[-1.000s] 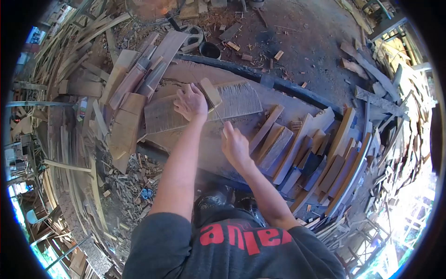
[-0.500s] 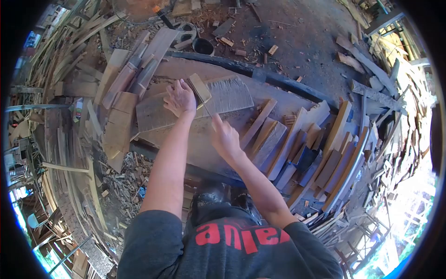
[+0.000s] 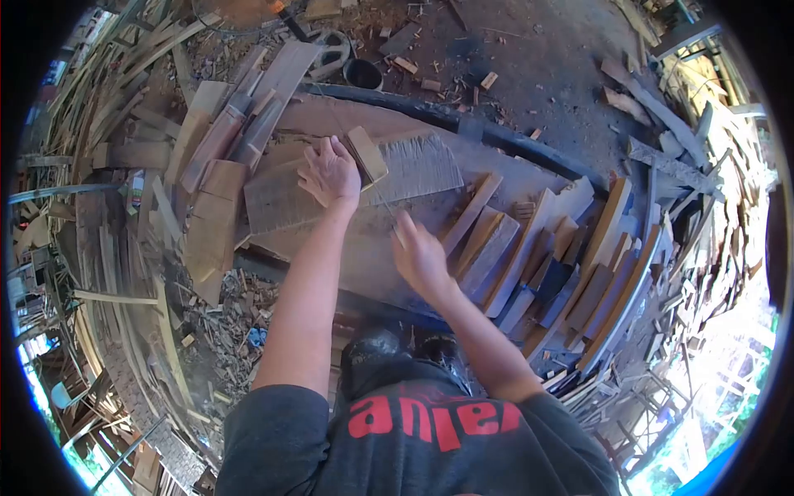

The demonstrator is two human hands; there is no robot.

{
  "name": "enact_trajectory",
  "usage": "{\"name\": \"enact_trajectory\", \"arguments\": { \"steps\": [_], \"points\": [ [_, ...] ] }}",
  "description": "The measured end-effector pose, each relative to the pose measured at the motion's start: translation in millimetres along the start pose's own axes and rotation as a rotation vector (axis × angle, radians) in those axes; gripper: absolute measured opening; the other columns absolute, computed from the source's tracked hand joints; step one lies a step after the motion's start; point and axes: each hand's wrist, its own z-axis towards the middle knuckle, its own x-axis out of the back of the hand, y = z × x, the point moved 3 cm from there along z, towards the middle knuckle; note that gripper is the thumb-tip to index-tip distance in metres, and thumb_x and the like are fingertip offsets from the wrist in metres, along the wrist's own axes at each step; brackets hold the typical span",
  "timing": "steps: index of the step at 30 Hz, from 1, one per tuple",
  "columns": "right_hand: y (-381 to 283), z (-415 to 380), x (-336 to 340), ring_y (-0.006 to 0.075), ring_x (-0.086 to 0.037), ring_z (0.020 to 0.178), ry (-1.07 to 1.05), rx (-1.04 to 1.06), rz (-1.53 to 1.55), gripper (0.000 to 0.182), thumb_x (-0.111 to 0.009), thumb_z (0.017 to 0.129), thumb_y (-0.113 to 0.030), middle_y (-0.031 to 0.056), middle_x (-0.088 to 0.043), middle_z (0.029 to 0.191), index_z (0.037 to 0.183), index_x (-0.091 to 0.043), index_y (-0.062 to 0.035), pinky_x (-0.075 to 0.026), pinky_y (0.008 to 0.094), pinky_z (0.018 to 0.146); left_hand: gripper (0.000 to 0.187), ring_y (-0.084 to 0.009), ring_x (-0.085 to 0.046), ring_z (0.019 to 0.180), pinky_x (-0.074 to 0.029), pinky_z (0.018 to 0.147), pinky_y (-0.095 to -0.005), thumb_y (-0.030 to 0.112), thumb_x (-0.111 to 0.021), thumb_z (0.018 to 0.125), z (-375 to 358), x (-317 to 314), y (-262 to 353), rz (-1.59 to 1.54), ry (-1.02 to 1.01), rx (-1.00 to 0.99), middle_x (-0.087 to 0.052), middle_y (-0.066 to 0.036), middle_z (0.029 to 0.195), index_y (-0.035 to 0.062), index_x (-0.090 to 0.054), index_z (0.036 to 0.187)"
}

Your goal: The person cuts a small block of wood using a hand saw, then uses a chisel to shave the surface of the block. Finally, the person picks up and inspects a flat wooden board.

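Observation:
My left hand [image 3: 331,175] lies on a broad rough-sawn plank [image 3: 418,168], fingers spread, its thumb side right against a small pale wooden block [image 3: 367,155]. The block sits slanted across the plank. Below and to the right, my right hand [image 3: 420,255] is closed around a thin, rod-like tool [image 3: 393,210]. Most of that tool is hidden in the fist, and I cannot tell its kind. Its thin end points up toward the block and the plank's near edge.
Several cut wood pieces [image 3: 490,256] lie in a row on the right of the worktable [image 3: 364,273]. Boards [image 3: 217,217] are stacked at the left. A dark bucket [image 3: 362,74] stands beyond the table, with scraps on the ground. Wood piles [image 3: 124,273] surround the place.
My right hand has drawn back down and to the right, away from the block, with the thin tool. My left hand stays beside the block. The view has shifted slightly.

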Motion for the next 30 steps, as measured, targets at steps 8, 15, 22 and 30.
{"name": "enact_trajectory", "arguments": {
  "steps": [8, 15, 22, 30],
  "points": [
    [6, 23, -11, 0.0465, -0.063, 0.075, 0.04, 0.058, 0.059, 0.029, -0.06, 0.087, -0.01, 0.0236, -0.059, 0.083, 0.111, -0.044, -0.0097, -0.051, 0.054, 0.062, 0.041, -0.0415, -0.056, 0.107, -0.043, 0.091, -0.0555, 0.043, -0.033, 0.102, 6, 9, 4, -0.019, 0.0, 0.116, -0.056, -0.01, 0.123, 0.0185, -0.062, 0.115],
    [-19, 25, -4, 0.0483, -0.064, 0.074, -0.03, -0.036, 0.058, 0.022, -0.054, 0.09, -0.01, 0.0267, -0.06, 0.081, 0.108, -0.041, -0.0092, -0.052, 0.0553, 0.063, 0.042, -0.0409, -0.056, 0.106, -0.041, 0.09, -0.0554, 0.046, -0.032, 0.102, 10, 4, 1, 0.001, -0.031, 0.078, -0.056, -0.009, 0.12, 0.0196, -0.062, 0.114],
    [-47, -16, 39, 0.0478, -0.062, 0.076, -0.08, -0.141, 0.027, 0.023, -0.058, 0.091, -0.015, 0.0256, -0.062, 0.084, 0.108, -0.043, -0.0094, -0.051, 0.0547, 0.064, 0.042, -0.0407, -0.055, 0.108, -0.041, 0.089, -0.0561, 0.048, -0.032, 0.102, 11, 3, -1, -0.052, -0.015, 0.121, -0.056, -0.009, 0.119, 0.0177, -0.06, 0.108],
    [12, -69, 41, 0.0464, -0.062, 0.069, 0.041, -0.034, 0.031, 0.02, -0.059, 0.095, -0.021, 0.0209, -0.057, 0.077, 0.106, -0.044, -0.0119, -0.05, 0.0543, 0.058, 0.039, -0.0349, -0.06, 0.103, -0.049, 0.083, -0.0483, 0.048, -0.053, 0.095, 31, -16, -35, -0.292, -0.192, -0.098, -0.061, -0.013, 0.112, 0.0144, -0.06, 0.113]
  ]
}}
